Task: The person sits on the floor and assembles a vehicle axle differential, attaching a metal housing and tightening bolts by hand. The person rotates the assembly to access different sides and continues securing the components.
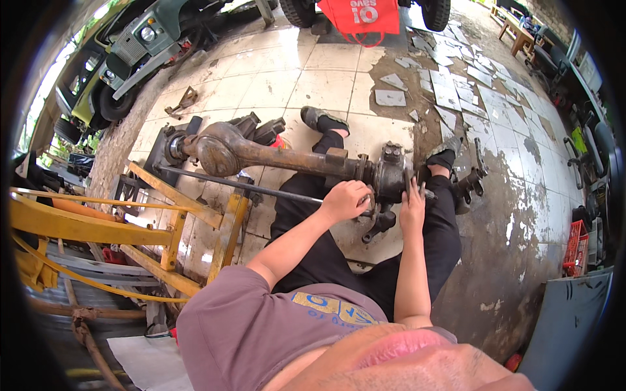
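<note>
A rusty vehicle axle (280, 156) lies across the floor in front of me, its round differential housing (218, 151) toward the left. A dark steering knuckle (391, 182) sits at its right end. Beside the inner part of that end, my left hand (347, 201) is closed with curled fingers; what they pinch is hidden. My right hand (413, 201) rests against the knuckle's outer face, fingers stretched upward. A long dark rod (248, 185) runs along the near side of the axle toward my left hand. Below the knuckle hangs a dark metal arm (379, 227).
A yellow metal frame (91, 218) stands close at my left. My legs straddle the axle's right part. Broken tiles (450, 91) lie at the far right, and a metal bracket (183, 101) lies far left. A red bag (360, 16) hangs ahead; vehicles stand at the far left.
</note>
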Demonstrator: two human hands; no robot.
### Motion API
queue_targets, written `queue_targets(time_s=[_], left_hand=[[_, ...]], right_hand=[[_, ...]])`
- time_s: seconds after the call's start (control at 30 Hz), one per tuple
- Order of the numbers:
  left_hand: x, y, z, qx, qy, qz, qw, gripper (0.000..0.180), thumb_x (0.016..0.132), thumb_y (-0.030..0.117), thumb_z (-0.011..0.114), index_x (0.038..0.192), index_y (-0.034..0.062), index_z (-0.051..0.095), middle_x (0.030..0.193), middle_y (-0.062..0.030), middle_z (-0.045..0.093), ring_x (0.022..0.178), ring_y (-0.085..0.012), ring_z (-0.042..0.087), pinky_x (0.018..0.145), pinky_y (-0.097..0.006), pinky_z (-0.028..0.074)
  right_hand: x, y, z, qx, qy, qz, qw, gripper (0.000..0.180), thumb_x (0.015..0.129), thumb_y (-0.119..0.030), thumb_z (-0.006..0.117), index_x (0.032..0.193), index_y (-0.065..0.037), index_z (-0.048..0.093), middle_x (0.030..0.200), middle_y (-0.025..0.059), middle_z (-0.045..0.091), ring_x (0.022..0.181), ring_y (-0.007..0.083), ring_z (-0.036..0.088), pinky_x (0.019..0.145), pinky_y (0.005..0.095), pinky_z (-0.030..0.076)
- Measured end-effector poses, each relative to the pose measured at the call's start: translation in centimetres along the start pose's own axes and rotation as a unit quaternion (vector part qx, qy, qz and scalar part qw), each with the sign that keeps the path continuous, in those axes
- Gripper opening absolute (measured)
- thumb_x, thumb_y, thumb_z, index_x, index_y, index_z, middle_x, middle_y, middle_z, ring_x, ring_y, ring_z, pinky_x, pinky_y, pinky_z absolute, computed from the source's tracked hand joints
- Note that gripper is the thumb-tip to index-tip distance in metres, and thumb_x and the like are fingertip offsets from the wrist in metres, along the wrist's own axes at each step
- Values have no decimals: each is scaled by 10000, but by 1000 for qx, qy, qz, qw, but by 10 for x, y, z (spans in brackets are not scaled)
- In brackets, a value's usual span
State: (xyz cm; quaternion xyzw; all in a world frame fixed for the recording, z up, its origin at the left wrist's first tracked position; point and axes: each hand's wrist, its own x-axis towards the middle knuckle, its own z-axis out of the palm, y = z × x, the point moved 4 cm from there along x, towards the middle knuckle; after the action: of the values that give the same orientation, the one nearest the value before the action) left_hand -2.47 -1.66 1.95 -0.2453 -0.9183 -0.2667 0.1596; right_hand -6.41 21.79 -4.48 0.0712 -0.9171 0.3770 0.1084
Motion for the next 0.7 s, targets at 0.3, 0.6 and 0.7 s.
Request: queue_targets(time_s=[0.3,0.6,0.7], left_hand=[[3,-1,-2,-2,-4,-1,1000,174,894,200,762,1026,88,757,1035,-60,747,985,-266,734,900,-400,584],[6,2,-1,-11,-10,-10,1000,167,897,186,760,1033,88,761,1041,-72,743,989,-294,730,891,-421,579],[8,4,0,-17,-3,-15,1000,161,901,183,760,1034,92,761,1042,-70,743,989,-286,730,889,-417,575]], right_hand=[[-3,1,-1,0,2,4,1000,474,1104,-185,584,1560,-58,579,1710,94,470,1624,412,316,1253,534,367],[-4,9,4,-18,35,-32,999,454,1075,-140,620,1518,-42,613,1641,157,543,1572,473,388,1205,546,418],[2,15,5,-7,44,-34,998,484,1084,-164,612,1553,-52,583,1698,130,478,1601,436,357,1215,557,406]])
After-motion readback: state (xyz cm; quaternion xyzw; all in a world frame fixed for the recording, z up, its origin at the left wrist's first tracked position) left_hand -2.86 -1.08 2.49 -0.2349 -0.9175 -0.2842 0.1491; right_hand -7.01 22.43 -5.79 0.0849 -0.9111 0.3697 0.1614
